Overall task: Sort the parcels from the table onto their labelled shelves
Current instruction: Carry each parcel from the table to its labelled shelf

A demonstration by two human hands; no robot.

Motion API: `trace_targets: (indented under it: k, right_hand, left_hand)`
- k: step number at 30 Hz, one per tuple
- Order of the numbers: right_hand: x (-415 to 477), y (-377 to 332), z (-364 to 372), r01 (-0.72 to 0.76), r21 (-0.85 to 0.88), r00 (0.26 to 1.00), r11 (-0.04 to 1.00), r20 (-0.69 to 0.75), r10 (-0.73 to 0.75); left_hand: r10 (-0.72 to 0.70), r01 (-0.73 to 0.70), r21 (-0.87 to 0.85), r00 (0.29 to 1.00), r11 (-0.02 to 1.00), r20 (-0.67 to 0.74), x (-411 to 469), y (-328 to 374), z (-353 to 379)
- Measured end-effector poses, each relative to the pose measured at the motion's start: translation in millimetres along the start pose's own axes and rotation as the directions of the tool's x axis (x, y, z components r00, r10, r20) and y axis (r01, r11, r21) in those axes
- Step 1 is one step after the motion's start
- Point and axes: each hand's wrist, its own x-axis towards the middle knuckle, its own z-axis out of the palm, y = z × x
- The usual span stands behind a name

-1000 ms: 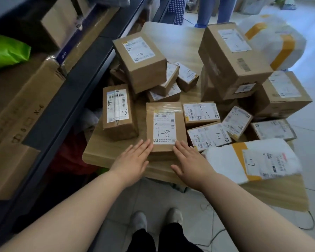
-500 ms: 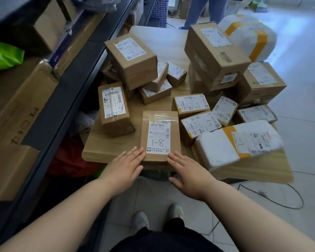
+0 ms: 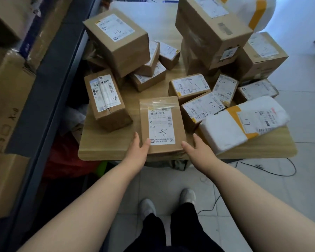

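A flat brown parcel marked 1-8 [image 3: 162, 124] lies at the near edge of the wooden table [image 3: 102, 151]. My left hand [image 3: 137, 149] grips its left near corner, thumb on top. My right hand [image 3: 196, 148] clasps its right near corner. To the left sit two brown boxes marked 1-6, one low [image 3: 105, 100] and one larger [image 3: 118, 39]. To the right lie several parcels marked 1-7, among them a brown box [image 3: 189, 86] and a white bag with yellow tape [image 3: 244, 122].
A dark metal shelf rack [image 3: 49, 99] runs along the left, holding cardboard boxes [image 3: 5, 91]. Big brown boxes [image 3: 213, 30] are stacked at the table's far right. A black cable [image 3: 273, 171] lies on the tiled floor. My shoes [image 3: 147, 206] stand below the table edge.
Both hands slid forward from the table edge and closed around the near corners of the 1-8 parcel. The camera tilted down and moved closer.
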Motion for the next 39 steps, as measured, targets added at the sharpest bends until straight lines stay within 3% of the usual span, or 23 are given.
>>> trace_targets:
  k: [4, 8, 15, 20, 28, 32, 39]
  right_hand:
    - [10.0, 3.9, 13.8, 0.009, 0.100, 1.000, 0.995, 0.010, -0.010]
    - [8.1, -1.5, 24.7, 0.033, 0.155, 0.996, 0.987, -0.082, -0.021]
    - [-18.5, 0.9, -1.0, 0.242, 0.160, 0.967, 0.957, -0.120, -0.225]
    - [-37.3, -14.5, -23.0, 0.411, 0.233, 0.912, 0.881, -0.091, -0.401]
    - [-108.3, -43.1, 1.4, 0.647, 0.263, 0.701, 0.716, 0.164, -0.694]
    - [-163.9, -39.8, 25.2, 0.683, 0.301, 0.581, 0.665, 0.328, -0.745]
    - [-273.2, -7.1, 102.2, 0.748, 0.293, 0.362, 0.595, 0.571, -0.737]
  left_hand:
    - [0.021, -0.013, -0.133, 0.998, 0.991, 0.055, -1.8, -2.1, 6.7]
    - [0.008, -0.001, -0.249, 1.000, 0.969, 0.026, -14.9, -2.5, 9.5]
    - [0.070, -0.118, -0.368, 0.988, 0.922, -0.141, -66.3, 1.8, 16.4]
    - [0.120, -0.277, -0.457, 0.932, 0.845, -0.343, -121.7, 19.3, 27.9]
    - [0.020, -0.429, -0.428, 0.725, 0.795, -0.688, -232.2, 18.0, 18.6]
    - [-0.086, -0.479, -0.411, 0.565, 0.775, -0.820, -293.1, -12.8, 20.7]
    - [-0.308, -0.465, -0.460, 0.368, 0.756, -0.877, -424.6, -95.9, 43.1]
